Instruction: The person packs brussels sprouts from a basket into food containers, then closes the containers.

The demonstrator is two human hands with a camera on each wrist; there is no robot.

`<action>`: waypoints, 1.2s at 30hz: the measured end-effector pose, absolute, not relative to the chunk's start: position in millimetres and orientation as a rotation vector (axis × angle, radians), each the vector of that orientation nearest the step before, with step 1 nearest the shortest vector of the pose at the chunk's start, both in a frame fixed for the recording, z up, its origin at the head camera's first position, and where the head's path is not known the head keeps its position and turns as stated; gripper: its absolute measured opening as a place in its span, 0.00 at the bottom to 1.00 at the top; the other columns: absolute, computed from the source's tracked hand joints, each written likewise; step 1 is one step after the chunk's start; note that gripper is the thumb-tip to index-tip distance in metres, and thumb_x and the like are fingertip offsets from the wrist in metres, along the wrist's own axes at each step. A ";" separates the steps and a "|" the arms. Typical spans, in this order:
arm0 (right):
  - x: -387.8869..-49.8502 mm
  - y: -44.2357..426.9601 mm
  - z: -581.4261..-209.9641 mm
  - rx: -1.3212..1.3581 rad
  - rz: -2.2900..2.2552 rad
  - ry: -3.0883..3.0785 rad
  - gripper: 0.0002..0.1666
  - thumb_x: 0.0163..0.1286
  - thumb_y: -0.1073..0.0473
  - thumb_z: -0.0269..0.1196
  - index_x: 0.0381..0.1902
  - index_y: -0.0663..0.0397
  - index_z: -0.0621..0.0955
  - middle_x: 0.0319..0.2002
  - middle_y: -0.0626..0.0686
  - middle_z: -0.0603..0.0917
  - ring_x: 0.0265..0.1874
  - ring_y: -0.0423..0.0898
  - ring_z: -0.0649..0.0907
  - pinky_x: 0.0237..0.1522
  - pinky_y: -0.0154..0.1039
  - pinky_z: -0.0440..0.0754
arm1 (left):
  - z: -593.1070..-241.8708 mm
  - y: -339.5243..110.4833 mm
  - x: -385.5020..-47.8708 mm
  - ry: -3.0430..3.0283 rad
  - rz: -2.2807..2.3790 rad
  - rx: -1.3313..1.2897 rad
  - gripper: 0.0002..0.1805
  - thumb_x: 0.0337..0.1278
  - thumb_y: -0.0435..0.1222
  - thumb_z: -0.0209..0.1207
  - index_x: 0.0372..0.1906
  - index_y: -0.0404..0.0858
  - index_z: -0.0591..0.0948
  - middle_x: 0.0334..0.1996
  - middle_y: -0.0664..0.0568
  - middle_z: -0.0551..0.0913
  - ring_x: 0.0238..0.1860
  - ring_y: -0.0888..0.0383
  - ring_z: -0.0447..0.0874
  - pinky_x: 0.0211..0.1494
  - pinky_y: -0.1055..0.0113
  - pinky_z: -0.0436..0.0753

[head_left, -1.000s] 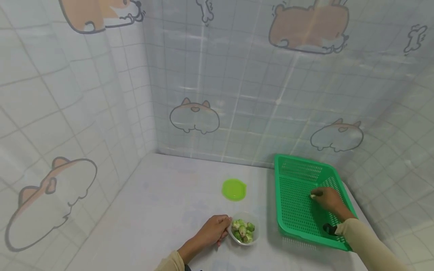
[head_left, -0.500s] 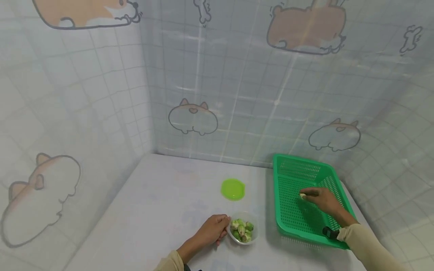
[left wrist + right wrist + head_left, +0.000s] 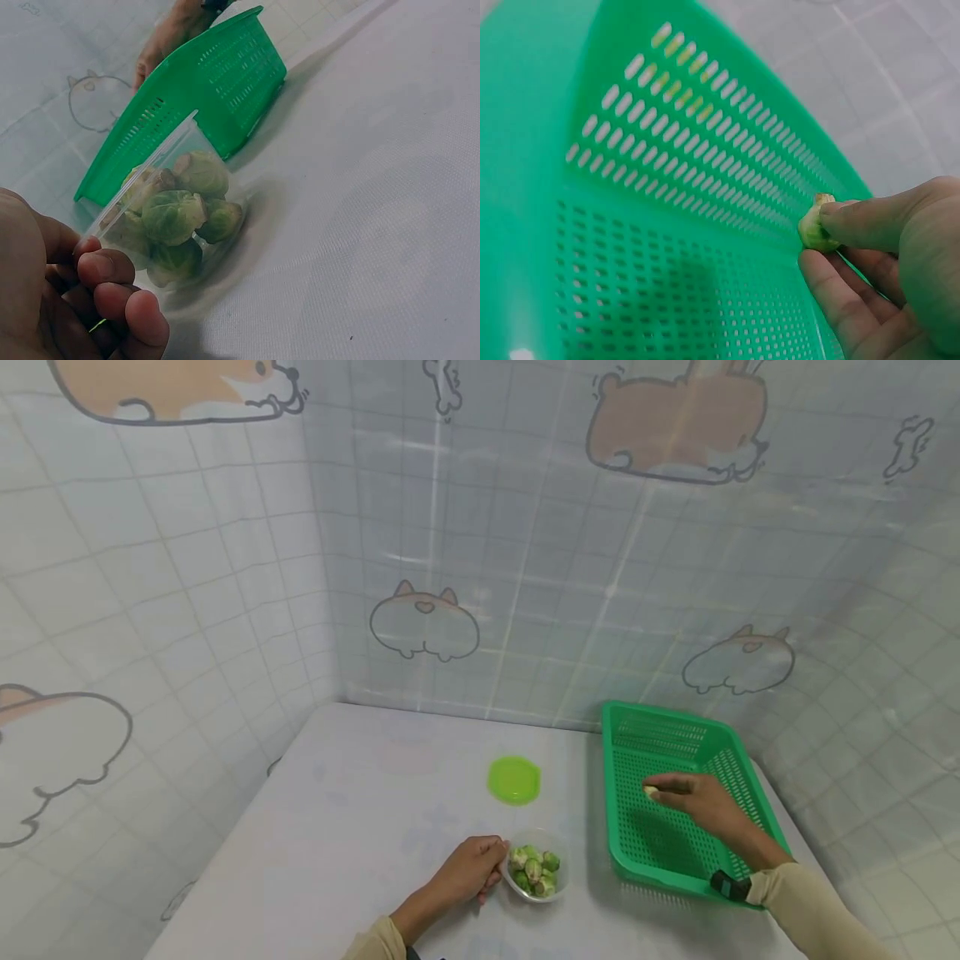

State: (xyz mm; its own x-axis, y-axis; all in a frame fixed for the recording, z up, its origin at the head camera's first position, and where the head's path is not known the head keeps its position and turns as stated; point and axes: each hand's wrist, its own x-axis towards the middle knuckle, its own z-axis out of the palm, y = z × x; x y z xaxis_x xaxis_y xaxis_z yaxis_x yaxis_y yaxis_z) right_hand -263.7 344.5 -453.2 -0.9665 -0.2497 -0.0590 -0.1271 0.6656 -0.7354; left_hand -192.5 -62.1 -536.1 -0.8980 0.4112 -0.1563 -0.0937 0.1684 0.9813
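Note:
My left hand [image 3: 471, 867] pinches the rim of a clear plastic bowl [image 3: 196, 139] between thumb and fingers. Several Brussels sprouts [image 3: 534, 870] lie heaped inside the bowl, which stands on the table. Over the green basket [image 3: 611, 827], my right hand [image 3: 701, 806] pinches a single Brussels sprout [image 3: 817, 225] between thumb and fingertips. That sprout is pale green with a cut stem end, and the fingers cover part of it. In the right wrist view the perforated basket wall rises behind it.
A lime-green lid [image 3: 514, 780] lies flat on the white table [image 3: 360, 810] beyond the bowl. The basket stands close to the right-hand curtain. Tile-patterned curtains [image 3: 570, 568] with cartoon dogs enclose the table at the back and both sides.
My right hand has moved left within the basket, rising slightly, with the Brussels sprout in its fingers. The left hand keeps its grip on the bowl. The head view has shifted slightly.

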 end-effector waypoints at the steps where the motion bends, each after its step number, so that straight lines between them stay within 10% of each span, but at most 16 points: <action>1: -263.3 343.4 -451.9 -0.296 -1.199 2.710 0.24 0.72 0.42 0.64 0.60 0.45 0.82 0.58 0.54 0.84 0.59 0.57 0.81 0.57 0.60 0.78 | -536.2 -60.7 -191.6 2.067 1.781 0.296 0.25 0.79 0.47 0.48 0.26 0.34 0.73 0.15 0.55 0.71 0.12 0.60 0.66 0.15 0.70 0.72; 36: -209.6 264.8 -416.1 -0.304 -1.408 2.471 0.21 0.70 0.46 0.67 0.58 0.41 0.84 0.59 0.50 0.84 0.57 0.44 0.83 0.60 0.51 0.79 | -536.1 -77.0 -176.3 2.040 1.768 0.319 0.24 0.79 0.47 0.48 0.25 0.36 0.73 0.15 0.55 0.71 0.11 0.61 0.66 0.15 0.71 0.72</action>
State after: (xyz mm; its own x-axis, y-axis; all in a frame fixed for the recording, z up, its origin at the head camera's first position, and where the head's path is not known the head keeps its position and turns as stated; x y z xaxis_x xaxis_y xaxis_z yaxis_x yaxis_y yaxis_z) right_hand -209.6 264.8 -416.1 -0.9385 -0.3169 -0.1371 -0.0435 0.5025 -0.8635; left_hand -176.3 -77.0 -536.1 -0.8854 0.4355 -0.1624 -0.0987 0.1653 0.9813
